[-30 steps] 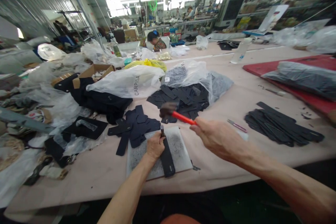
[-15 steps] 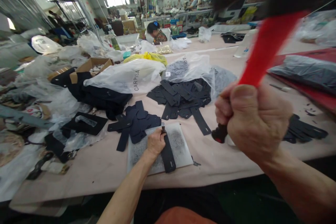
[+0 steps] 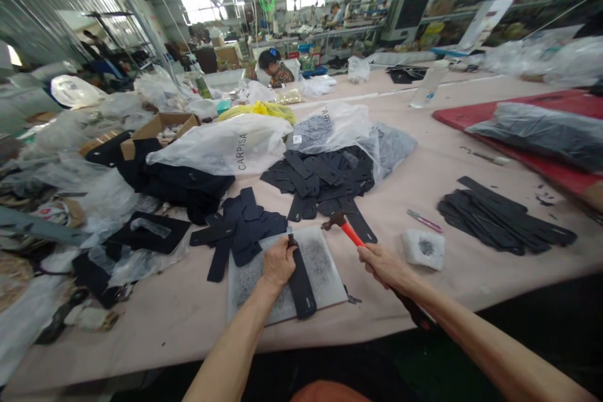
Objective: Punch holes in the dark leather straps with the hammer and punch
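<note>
My left hand (image 3: 279, 262) grips a short metal punch (image 3: 291, 237) upright on the far end of a dark strip (image 3: 302, 286). That strip lies on a pale board (image 3: 330, 270) with worn, speckled patches. In my right hand (image 3: 384, 262) is a hammer (image 3: 351, 230) with a red and black handle, its head right of the punch and apart from it. Left of the board lies a small pile of dark strips (image 3: 247, 220). A larger heap of strips (image 3: 325, 173) sits beyond it.
At the right lie another stack of strips (image 3: 499, 217), a white block (image 3: 423, 249) and pink-handled snips (image 3: 424, 220). White plastic bags (image 3: 226, 141) and a cardboard box (image 3: 162, 125) stand behind. Plastic wrap clutters the left side. A person (image 3: 276, 69) sits across the table.
My right hand has brought the hammer down from high near the camera to just above the table, beside the punch. My left hand and the strip stay in place.
</note>
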Motion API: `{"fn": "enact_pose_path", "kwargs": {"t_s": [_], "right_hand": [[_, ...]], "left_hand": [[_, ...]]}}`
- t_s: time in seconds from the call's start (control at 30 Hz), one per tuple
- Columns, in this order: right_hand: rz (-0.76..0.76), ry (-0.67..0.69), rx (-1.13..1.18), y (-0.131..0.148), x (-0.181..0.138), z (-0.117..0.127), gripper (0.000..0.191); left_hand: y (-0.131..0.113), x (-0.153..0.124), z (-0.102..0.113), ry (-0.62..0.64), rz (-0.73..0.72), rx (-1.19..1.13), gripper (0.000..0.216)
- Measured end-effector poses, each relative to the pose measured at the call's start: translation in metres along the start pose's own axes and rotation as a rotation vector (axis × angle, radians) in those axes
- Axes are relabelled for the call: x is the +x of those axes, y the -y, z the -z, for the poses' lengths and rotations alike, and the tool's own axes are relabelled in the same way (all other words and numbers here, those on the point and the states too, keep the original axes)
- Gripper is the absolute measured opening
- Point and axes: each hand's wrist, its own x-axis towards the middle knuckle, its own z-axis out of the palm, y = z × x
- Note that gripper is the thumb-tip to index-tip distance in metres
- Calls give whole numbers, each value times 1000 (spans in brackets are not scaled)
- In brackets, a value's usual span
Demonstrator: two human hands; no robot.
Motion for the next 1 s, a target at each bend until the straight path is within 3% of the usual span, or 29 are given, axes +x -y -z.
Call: {"fn": "enact_pose_path", "kwargs": {"t_s": [0.07,0.13,0.2,0.27,0.4,0.57,0.8,1.0], "right_hand": [[-15,-59,-134,-19,9,-10,33],[99,-221,-375,-23,11,-19,29],[262,-387,-554,-11,7,-29,27],[454,-446,-598,10,0,-42,34],[775,-252,-522,43,-9,-83,51],[794,-171,-465,40,-7,-123,67],[782,-163,-444,32,-5,-127,64],[792,-83,-443,30,-8,-118,74]], "left_hand": [[1,0,-1,-6,-6,0,11],[2,0,-2,-16,-10,7,10],[2,0,-1,-24,-11,17,10],[1,1,2,-19,-15,15,9],[-5,4,13,45,-24,-38,12],[-4,7,16,100,17,-100,15],[3,29,20,-168,370,-181,19],[-4,5,32,-143,343,-229,20]]}}
